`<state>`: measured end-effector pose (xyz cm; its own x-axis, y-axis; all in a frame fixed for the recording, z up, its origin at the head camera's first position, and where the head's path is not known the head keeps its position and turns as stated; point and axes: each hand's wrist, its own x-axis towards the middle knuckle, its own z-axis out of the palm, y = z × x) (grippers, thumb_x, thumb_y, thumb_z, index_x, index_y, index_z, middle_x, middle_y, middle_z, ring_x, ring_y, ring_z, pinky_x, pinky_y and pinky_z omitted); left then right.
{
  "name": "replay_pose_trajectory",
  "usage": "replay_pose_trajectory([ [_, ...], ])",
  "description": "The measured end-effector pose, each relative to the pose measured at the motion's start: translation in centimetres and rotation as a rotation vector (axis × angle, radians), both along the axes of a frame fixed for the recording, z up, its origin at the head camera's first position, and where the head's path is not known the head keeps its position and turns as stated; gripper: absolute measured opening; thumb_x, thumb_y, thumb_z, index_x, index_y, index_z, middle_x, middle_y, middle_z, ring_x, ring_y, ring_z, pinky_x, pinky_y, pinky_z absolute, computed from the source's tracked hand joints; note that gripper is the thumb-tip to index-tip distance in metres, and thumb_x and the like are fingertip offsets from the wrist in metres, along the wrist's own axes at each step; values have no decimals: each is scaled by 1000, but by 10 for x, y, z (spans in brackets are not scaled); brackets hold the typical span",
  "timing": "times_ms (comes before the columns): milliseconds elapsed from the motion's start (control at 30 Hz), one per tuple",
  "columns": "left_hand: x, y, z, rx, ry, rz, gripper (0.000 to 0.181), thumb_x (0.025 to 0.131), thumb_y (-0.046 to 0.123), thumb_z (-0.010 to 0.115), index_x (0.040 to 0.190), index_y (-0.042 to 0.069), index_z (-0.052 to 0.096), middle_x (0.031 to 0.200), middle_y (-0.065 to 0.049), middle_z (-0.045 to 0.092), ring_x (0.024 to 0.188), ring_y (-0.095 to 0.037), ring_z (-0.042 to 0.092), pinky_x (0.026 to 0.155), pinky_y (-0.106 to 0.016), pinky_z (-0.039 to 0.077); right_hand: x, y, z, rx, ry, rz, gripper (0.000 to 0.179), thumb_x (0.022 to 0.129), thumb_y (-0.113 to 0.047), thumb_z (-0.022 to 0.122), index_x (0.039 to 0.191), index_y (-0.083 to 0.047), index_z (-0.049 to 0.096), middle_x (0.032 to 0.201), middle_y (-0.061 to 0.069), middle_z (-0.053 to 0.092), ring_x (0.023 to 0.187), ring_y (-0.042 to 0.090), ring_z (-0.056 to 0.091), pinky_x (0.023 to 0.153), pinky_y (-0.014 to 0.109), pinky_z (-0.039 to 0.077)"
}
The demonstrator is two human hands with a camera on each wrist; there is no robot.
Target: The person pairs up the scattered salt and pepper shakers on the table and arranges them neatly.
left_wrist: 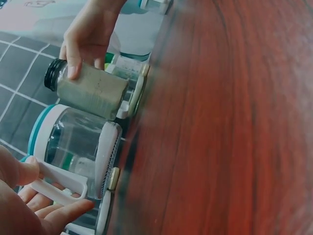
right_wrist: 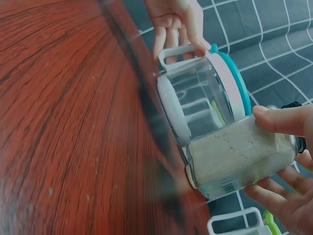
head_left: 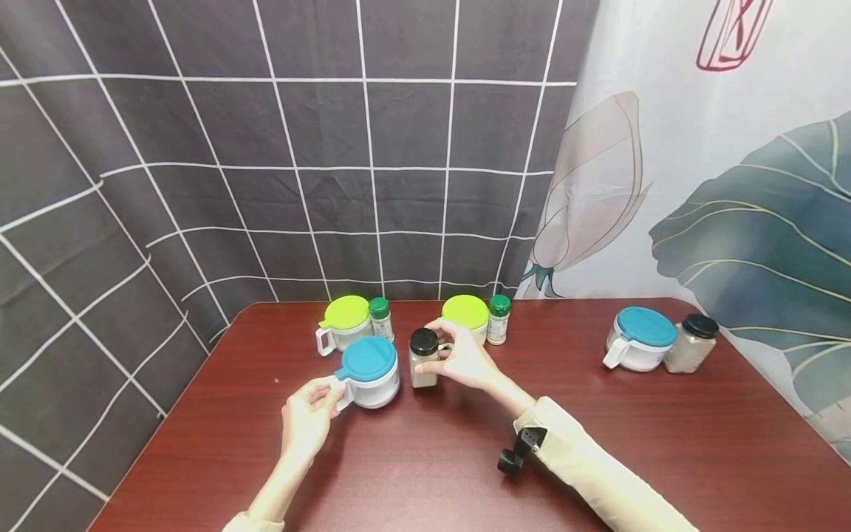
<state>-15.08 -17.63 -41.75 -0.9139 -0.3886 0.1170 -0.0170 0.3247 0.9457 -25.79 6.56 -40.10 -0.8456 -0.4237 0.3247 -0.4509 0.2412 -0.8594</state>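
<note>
Blue-lidded round clear jar (head_left: 377, 387) points its handle (left_wrist: 62, 176) into my pinching left grip (head_left: 309, 415); my right grip (head_left: 465, 360) holds upright a black-capped square jar (head_left: 424, 377).

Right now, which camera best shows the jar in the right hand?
The left wrist view: the jar appears large, from black lid to base. The right wrist view shows its body close up, the lid partly hidden; the head view shows it small.

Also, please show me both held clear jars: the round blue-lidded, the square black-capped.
Round blue-lidded jar (head_left: 369, 363): head view, on lid.
Square black-capped jar (right_wrist: 234, 154): right wrist view, on side.
</note>
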Motion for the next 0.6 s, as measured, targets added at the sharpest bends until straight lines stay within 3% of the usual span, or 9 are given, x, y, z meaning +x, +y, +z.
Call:
replay_pose_trajectory([
  [267, -3, -7, 2, -42, -7, 10, 24, 90, 11, 66, 108, -3, 68, 106, -21, 71, 76, 11, 60, 68, -15, 55, -2, -12, -1, -4, -4, 9, 54, 66, -7, 86, 113, -7, 60, 106, 12, 67, 87, 19, 66, 81, 42, 57],
  [500, -3, -14, 2, -69, -18, 19, 26, 90, 13, 66, 109, -3, 68, 107, -22, 70, 77, 2, 64, 66, -13, 53, -3, -21, -3, 7, 9, 12, 51, 66, -8, 86, 110, -7, 61, 103, 11, 68, 87, 17, 65, 80, 30, 57],
  [600, -2, -17, 1, -51, -26, 23, 27, 90, 13, 65, 110, -4, 67, 108, -23, 70, 76, 5, 63, 66, -13, 52, -3, -26, -4, -13, 0, 35, 51, 66, -6, 86, 111, -5, 60, 105, 13, 67, 88, 18, 65, 80, 29, 57],
])
